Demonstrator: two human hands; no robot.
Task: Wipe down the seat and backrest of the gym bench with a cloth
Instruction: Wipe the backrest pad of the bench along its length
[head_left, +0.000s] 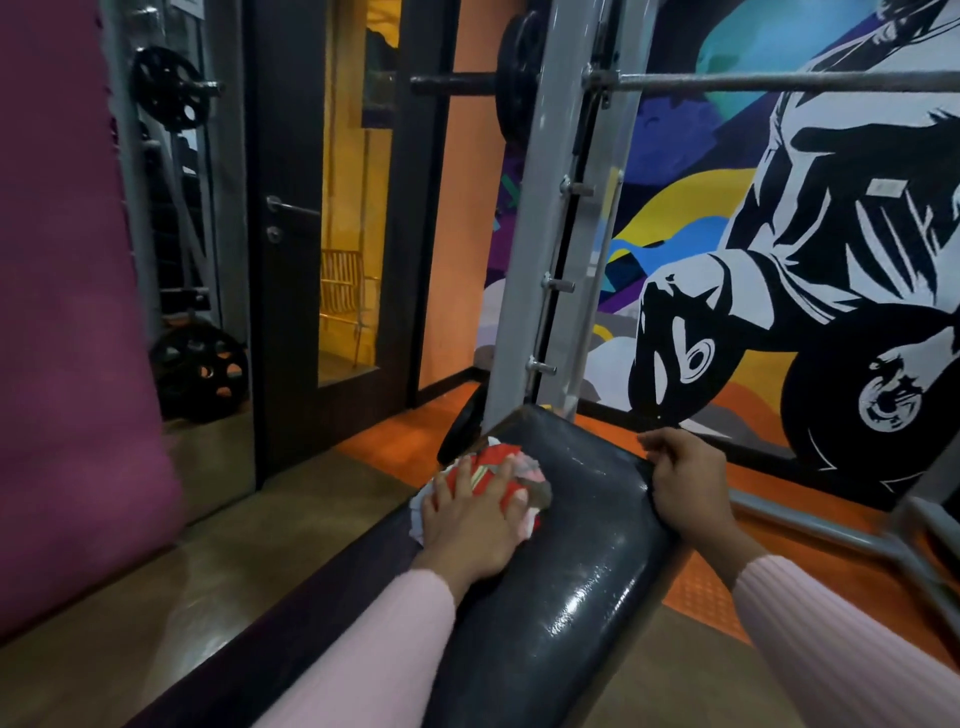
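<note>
A black padded gym bench (571, 561) runs from the bottom of the view up toward the rack, its surface glossy with wet streaks. A crumpled red, white and pink cloth (498, 462) lies on the pad's left side near the far end. My left hand (470, 525) presses flat on the cloth with fingers spread and straight. My right hand (685, 478) grips the bench's right edge near the far end, fingers curled over the rim. Both arms wear pink sleeves.
A grey rack upright (550, 223) stands just past the bench end, carrying a barbell (779, 80) with a black plate (514, 78). More weight plates (200, 371) lean at the left by a mirror. A dark door (291, 234), purple mat (67, 312) and mural wall surround the spot.
</note>
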